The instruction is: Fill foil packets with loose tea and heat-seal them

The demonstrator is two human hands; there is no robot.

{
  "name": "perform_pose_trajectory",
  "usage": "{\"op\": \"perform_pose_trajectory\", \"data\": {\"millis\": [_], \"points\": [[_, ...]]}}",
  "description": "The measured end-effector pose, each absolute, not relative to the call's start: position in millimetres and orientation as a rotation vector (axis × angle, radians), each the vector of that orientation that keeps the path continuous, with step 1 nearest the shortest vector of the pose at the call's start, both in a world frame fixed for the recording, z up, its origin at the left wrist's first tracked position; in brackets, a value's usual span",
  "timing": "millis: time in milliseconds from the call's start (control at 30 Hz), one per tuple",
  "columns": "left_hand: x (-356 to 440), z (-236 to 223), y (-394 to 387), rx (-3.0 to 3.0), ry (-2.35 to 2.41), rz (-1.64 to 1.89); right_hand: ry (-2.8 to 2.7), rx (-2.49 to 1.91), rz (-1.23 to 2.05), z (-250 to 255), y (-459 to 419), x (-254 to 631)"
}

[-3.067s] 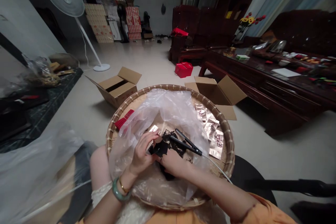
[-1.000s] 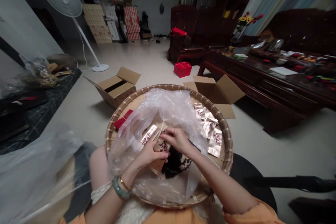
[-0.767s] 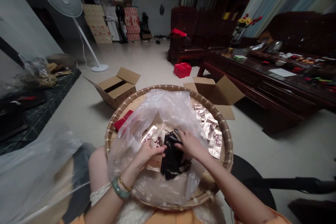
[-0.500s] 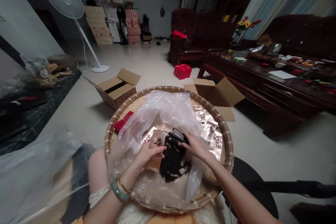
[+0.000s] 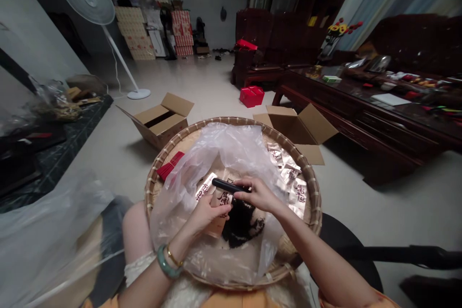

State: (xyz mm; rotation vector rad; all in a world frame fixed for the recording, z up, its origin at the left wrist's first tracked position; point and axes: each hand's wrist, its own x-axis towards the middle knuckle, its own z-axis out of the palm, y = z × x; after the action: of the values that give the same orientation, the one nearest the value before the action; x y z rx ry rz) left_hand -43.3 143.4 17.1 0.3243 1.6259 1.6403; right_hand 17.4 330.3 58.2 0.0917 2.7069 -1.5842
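A round woven bamboo tray (image 5: 314,187) rests on my lap, lined with a crumpled clear plastic bag (image 5: 231,149). A heap of dark loose tea leaves (image 5: 241,224) lies on the plastic. My left hand (image 5: 207,214) pinches a small gold sachet (image 5: 221,201) with dark lettering, held upright over the tea. My right hand (image 5: 258,195) grips a black clamp-like sealing tool (image 5: 227,186), its tip across the top of the sachet. Several filled gold sachets (image 5: 294,180) lie at the tray's right side. A red strip (image 5: 169,166) lies at the left rim.
Two open cardboard boxes (image 5: 164,118) (image 5: 298,127) stand on the floor beyond the tray. A white standing fan (image 5: 90,2) is at the back left. A dark wooden table (image 5: 378,106) with clutter runs along the right. More clear plastic (image 5: 46,231) lies at my left.
My right hand put the black tool down, handled the sachet with both hands, then took the tool again and brought it over the sachet's top. The left hand kept holding the sachet.
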Motion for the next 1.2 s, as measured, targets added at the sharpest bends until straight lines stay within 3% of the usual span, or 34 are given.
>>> {"op": "perform_pose_trajectory", "data": {"millis": [533, 733, 1200], "points": [[-39.3, 20.9, 141.5, 0.213, 1.607, 1.590, 2.738, 0.088, -1.513, 55.4, 331.7, 20.4], [-55.7, 27.8, 145.4, 0.205, 1.587, 1.943, 2.780, 0.025, -1.453, 50.3, 329.7, 20.9], [-58.6, 18.4, 145.3, 0.415, 1.911, 1.899, 2.797, -0.016, -1.374, 47.1, 309.1, 14.5]]}}
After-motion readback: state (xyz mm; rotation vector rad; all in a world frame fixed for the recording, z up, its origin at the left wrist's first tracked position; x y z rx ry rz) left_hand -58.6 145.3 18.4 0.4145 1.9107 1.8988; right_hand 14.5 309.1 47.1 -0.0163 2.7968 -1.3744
